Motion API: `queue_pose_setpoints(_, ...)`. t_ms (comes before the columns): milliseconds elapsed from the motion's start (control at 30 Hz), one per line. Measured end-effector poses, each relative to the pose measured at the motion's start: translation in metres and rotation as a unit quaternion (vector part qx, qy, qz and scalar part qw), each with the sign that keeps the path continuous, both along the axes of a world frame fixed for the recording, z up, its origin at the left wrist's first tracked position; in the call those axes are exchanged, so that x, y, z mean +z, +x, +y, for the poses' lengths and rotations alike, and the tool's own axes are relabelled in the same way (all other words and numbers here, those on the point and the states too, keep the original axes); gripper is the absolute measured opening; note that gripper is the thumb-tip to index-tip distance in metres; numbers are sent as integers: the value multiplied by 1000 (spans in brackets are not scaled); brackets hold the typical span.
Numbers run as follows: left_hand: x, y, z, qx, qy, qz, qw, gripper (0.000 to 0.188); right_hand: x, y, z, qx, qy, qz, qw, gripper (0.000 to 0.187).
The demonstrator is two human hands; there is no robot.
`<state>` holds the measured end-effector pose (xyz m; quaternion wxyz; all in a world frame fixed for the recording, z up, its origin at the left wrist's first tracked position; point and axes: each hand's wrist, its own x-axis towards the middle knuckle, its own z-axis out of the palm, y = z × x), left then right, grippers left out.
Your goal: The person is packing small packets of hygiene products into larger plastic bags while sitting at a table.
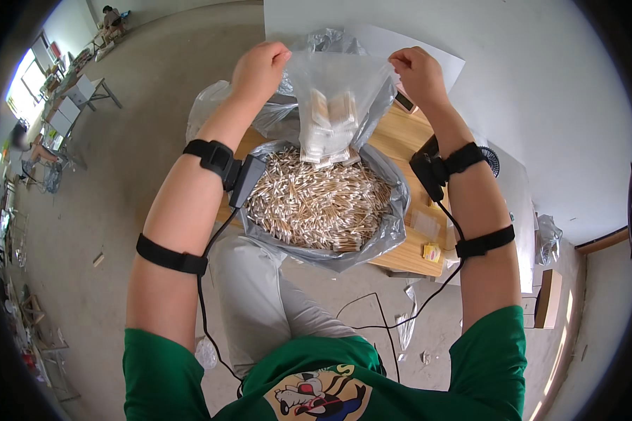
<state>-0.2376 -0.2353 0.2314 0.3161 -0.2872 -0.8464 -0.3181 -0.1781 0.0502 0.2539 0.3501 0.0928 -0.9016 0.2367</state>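
Between my raised hands hangs a clear plastic bag (333, 74), its top edge stretched wide. My left hand (265, 64) pinches the bag's upper left corner, and my right hand (416, 67) pinches the upper right corner. Several small packs of cotton swabs (328, 126) lie bunched in the lower part of the bag. Just below, a large heap of loose cotton swabs (316, 200) fills a container lined with a grey plastic bag (395, 235). The bag's bottom overlaps the far edge of this heap in view; whether it touches is unclear.
The wooden table (400, 140) carries a phone-like object (404, 102), a small yellow box (431, 252) and, at right, a black fan (490, 161). More grey plastic (270, 116) is bunched behind the heap. A white wall rises beyond. Other people sit far left.
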Motion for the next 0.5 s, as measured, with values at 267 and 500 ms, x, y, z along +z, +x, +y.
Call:
queue_pose_setpoints(267,4,23,-4,-96,13,-75,993,18,-7,30,2,3,-47,-41,998,12)
queue_pose_setpoints(500,14,37,0,-117,16,-86,989,18,3,46,-1,7,-44,-27,999,12)
